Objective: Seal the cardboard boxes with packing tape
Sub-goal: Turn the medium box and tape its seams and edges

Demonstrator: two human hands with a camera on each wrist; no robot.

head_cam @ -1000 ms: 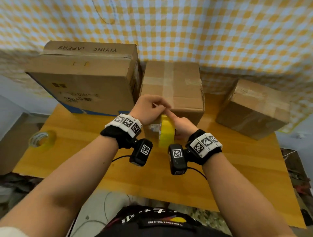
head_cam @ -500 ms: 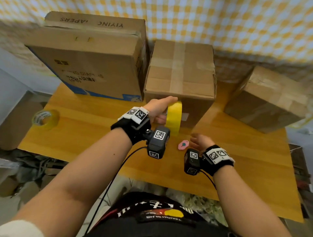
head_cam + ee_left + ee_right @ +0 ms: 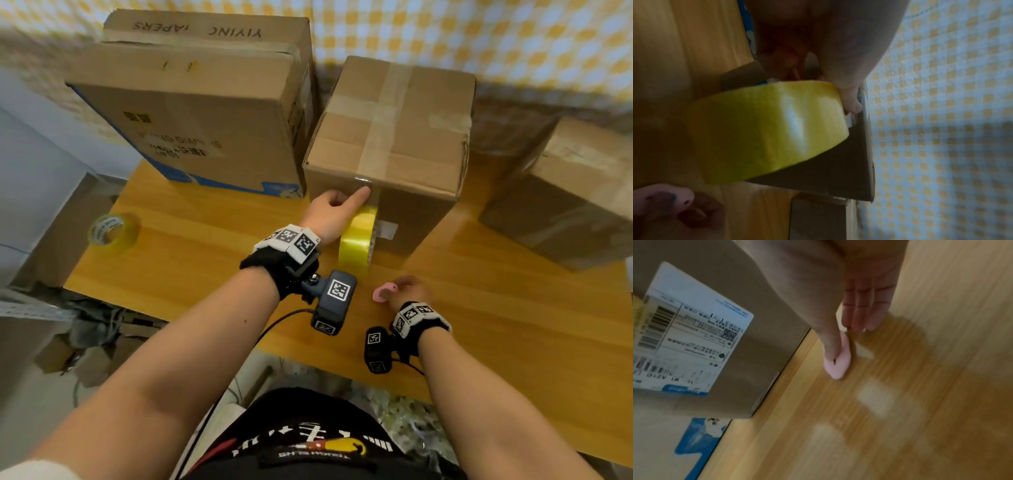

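Nearest, the right hand (image 3: 407, 291) pinches a small pink cutter (image 3: 384, 293) lying on the surface (image 3: 513, 325), just below the yellow tape roll (image 3: 356, 240). The left hand (image 3: 334, 219) holds that roll (on edge) against the middle box (image 3: 394, 137), forefinger pressing tape. Farther back, a box (image 3: 205, 113) reads "YIYING".
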